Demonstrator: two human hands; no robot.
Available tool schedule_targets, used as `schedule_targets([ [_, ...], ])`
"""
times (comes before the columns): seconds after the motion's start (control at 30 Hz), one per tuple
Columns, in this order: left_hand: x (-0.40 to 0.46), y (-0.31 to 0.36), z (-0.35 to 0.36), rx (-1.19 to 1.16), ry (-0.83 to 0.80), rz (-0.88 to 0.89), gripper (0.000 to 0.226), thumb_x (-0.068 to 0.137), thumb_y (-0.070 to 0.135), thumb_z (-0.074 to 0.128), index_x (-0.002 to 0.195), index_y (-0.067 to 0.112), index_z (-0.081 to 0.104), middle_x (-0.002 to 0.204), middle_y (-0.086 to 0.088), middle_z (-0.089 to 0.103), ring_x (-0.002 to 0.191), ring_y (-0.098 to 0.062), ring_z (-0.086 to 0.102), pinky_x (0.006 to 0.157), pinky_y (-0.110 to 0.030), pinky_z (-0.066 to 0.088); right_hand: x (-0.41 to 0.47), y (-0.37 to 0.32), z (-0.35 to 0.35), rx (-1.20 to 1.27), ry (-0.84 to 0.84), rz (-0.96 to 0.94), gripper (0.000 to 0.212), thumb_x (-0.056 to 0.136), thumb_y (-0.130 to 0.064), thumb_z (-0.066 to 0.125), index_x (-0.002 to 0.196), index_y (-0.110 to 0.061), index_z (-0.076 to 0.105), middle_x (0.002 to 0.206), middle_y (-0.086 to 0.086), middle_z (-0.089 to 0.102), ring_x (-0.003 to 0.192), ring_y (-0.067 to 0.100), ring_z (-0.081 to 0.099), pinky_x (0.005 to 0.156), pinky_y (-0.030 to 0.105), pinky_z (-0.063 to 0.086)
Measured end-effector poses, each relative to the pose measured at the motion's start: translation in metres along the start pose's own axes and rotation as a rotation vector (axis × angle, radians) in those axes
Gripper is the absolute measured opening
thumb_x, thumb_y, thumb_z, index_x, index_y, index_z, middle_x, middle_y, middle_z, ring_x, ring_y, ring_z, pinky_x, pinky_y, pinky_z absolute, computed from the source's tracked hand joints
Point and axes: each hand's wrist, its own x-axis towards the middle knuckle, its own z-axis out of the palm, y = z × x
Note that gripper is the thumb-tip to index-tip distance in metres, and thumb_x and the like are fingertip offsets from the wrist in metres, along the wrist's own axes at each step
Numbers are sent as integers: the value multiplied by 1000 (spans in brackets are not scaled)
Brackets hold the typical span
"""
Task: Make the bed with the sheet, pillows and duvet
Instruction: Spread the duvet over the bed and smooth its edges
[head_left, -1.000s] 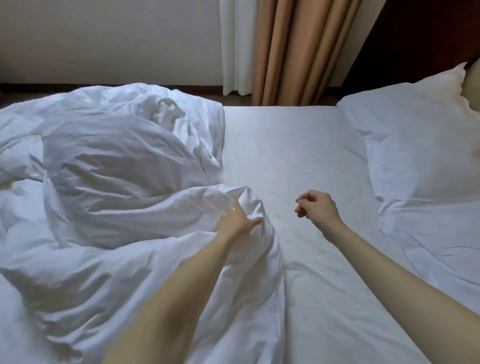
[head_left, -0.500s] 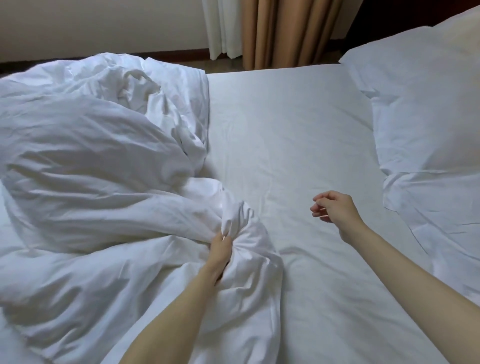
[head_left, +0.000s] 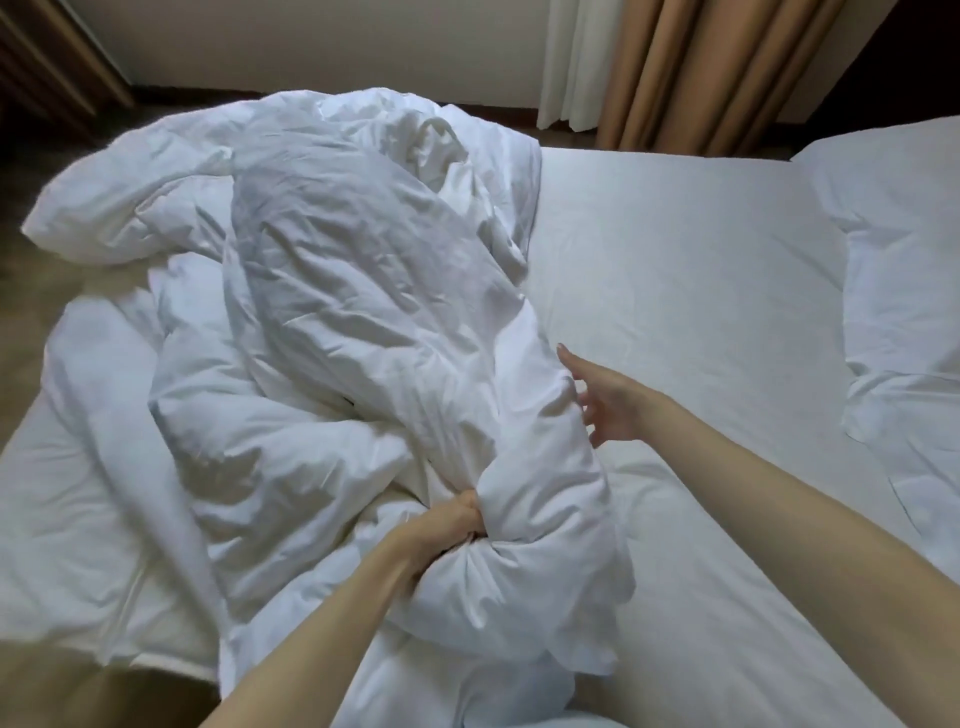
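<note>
Bunched in the left hand (head_left: 457, 525), the soft, bulky duvet (head_left: 332, 332) is best gripped at an edge, while the right hand's (head_left: 608, 405) fingers (head_left: 569, 358) are spread beside it.

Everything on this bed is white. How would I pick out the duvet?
Start from the flat fitted sheet covering the mattress. On its left half sits one big crumpled heap: the duvet. Unlike the pillows lying flat at the right edge, it is puffy, deeply creased, and gripped by the left hand.
</note>
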Motion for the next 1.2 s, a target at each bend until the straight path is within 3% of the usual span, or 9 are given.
schedule_targets([
  [0.13,-31,-20,-18,140,25,-2,44,60,33,70,103,32,67,126,7,62,119,-17,57,108,-40,41,17,-8,65,38,86,-88,61,83,-55,64,126,-11,60,116,8,68,103,23,65,85,34,52],
  [0.23,-50,-21,-15,107,-7,58,28,72,15,59,97,26,68,104,15,70,104,-8,63,102,-30,47,16,-11,87,68,293,-229,51,79,-26,75,120,0,61,111,13,67,93,27,65,75,33,54],
  [0.43,-45,-21,-5,112,4,210,34,78,4,48,103,15,68,103,-1,69,96,-14,62,85,-26,47,-62,-10,64,117,514,-662,25,80,0,68,105,-7,66,96,6,67,87,21,62,68,22,53],
  [0.6,-49,36,21,-209,580,666,25,69,13,50,92,17,60,88,1,60,80,-15,54,77,-27,43,-135,43,27,-64,627,-919,6,83,-4,67,87,-4,70,84,0,67,74,11,62,67,27,51],
  [0.7,-54,94,40,-214,797,821,38,89,32,56,123,17,47,123,-4,48,110,-18,49,98,-36,39,-164,97,20,-263,664,-991,9,85,-2,65,77,-6,67,71,-8,57,69,9,52,60,25,41],
  [0.87,-41,175,80,121,795,404,105,84,62,57,152,16,-7,158,-16,-9,145,-37,8,116,-51,14,-196,158,31,-821,585,-1166,28,68,-1,41,67,-22,59,60,-12,55,54,12,54,48,26,42],
  [0.97,-14,165,79,309,822,94,107,86,47,61,150,15,-18,158,-20,-4,144,-43,9,115,-55,13,-196,159,34,-1095,582,-1241,20,63,-7,34,67,-16,51,56,-2,46,48,25,41,41,29,36],
  [1.03,-7,139,75,453,881,24,86,94,28,50,151,10,-12,156,-20,18,140,-39,26,113,-50,22,-193,156,34,-1069,592,-1231,21,61,-3,38,68,-22,44,57,-7,39,49,22,35,41,27,33],
  [1.2,-12,98,58,312,952,341,39,89,3,37,123,6,56,120,-21,61,111,-38,55,93,-41,46,-183,151,23,-714,387,-1011,20,83,-16,53,64,-9,53,57,-6,43,62,2,39,52,30,33],
])
